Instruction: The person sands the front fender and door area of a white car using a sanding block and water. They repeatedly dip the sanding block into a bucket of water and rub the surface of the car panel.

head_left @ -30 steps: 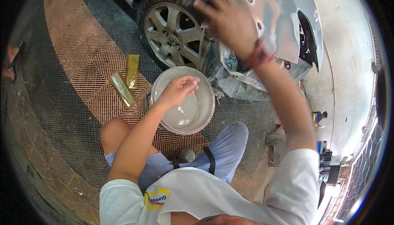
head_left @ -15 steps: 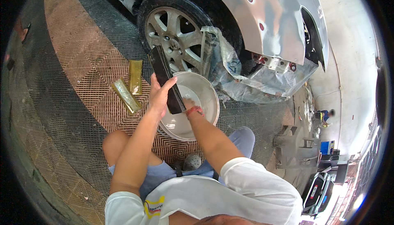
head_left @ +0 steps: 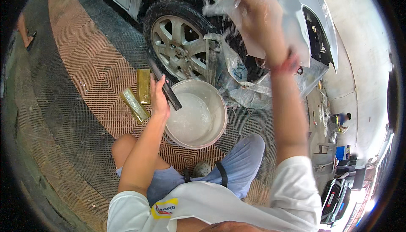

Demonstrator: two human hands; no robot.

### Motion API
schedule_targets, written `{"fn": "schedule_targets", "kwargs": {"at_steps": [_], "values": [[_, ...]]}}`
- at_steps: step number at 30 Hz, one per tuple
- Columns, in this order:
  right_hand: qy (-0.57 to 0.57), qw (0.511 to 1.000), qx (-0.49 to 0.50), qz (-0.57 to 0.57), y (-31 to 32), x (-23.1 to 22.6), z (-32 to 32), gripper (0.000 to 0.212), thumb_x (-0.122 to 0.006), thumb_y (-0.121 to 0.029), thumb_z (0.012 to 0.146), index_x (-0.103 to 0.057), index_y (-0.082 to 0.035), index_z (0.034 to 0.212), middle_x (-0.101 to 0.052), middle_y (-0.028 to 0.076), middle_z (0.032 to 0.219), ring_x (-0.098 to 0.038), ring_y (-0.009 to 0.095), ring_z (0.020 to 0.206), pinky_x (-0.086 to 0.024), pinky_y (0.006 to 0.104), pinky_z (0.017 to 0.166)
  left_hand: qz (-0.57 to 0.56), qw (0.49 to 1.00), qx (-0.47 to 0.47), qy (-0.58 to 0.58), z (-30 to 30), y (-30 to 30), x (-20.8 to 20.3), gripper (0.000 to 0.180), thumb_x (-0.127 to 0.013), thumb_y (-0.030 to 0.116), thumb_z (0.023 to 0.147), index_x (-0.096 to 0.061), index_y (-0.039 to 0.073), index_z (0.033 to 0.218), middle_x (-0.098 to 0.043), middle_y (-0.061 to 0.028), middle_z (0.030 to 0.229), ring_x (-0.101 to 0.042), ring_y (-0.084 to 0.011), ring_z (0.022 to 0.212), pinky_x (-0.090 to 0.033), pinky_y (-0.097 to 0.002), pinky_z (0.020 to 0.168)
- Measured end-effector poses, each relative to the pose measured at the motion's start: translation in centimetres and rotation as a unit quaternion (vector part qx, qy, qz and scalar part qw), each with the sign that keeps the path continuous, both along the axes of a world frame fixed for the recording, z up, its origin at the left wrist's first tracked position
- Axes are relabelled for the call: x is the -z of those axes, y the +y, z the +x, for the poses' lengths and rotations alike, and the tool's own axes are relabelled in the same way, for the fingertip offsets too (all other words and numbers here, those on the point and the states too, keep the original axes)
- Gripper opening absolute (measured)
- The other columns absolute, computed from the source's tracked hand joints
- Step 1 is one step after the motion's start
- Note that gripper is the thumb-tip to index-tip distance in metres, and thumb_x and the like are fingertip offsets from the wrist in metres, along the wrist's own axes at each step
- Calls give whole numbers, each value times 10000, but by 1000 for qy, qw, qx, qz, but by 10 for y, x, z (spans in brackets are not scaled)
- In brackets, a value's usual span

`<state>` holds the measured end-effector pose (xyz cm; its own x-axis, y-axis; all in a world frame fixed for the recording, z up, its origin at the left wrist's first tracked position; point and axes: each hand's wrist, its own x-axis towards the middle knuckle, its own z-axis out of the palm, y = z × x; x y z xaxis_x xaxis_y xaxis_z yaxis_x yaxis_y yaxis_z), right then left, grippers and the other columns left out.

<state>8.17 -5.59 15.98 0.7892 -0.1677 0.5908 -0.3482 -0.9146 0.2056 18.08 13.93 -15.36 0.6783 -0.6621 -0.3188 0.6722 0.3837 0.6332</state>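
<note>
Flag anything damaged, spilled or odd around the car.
The car has a dark, ragged gap at its corner, as though a part is missing. Water splashes beside the blurred right hand, near the wheel arch. The plastic sheet lies crumpled by the wheel, perhaps on purpose.

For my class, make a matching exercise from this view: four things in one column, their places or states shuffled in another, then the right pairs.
Things
1. Left hand
2. Right hand
3. Bucket
4. Two yellowish strips

Places or states
A. Lying on the patterned floor
B. Raised in front of the car, blurred
C. Containing cloudy liquid
D. Holding a dark bar

Pairs: 1-D, 2-B, 3-C, 4-A
</note>
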Motion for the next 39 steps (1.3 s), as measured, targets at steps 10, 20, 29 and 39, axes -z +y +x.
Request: {"fn": "schedule_targets", "kwargs": {"at_steps": [10,20,29,39], "values": [[277,911,-118,-282,-70,-49,-32,604,-568,-439,1097,-471,-205,1646,-494,96,1669,-415,303,1571,-305,525,1296,45,984,146,-93,-25,-11,-9,824,-736,336,1036,-318,114,1710,-605,-77,1492,-615,-202,1319,-443,-449,1156],[188,954,215,-86,-91,-174,-97,725,-397,-561,1126,-335,-151,1721,-270,101,1804,-157,292,1688,-85,490,1386,-5,945,30,-324,-36,-39,-114,947,-833,243,966,-272,46,1702,-527,-226,1530,-607,-319,1304,-553,-454,1065],[96,979,165,-76,-108,-166,-94,594,-445,-421,1139,-464,-133,1658,-379,100,1758,-223,285,1673,-133,484,1375,177,771,-207,-575,1,-153,-233,948,-835,485,917,-407,148,1694,-505,-206,1520,-627,-325,1223,-569,-455,994],[4,977,36,-212,-197,-136,-96,591,-407,-602,1132,-412,-387,1682,-385,-97,1756,-273,191,1657,-147,510,1363,180,733,-279,-594,-74,-158,-231,699,-738,408,981,-589,32,1551,-612,-337,1393,-604,-496,1264,-475,-540,1107]]}}
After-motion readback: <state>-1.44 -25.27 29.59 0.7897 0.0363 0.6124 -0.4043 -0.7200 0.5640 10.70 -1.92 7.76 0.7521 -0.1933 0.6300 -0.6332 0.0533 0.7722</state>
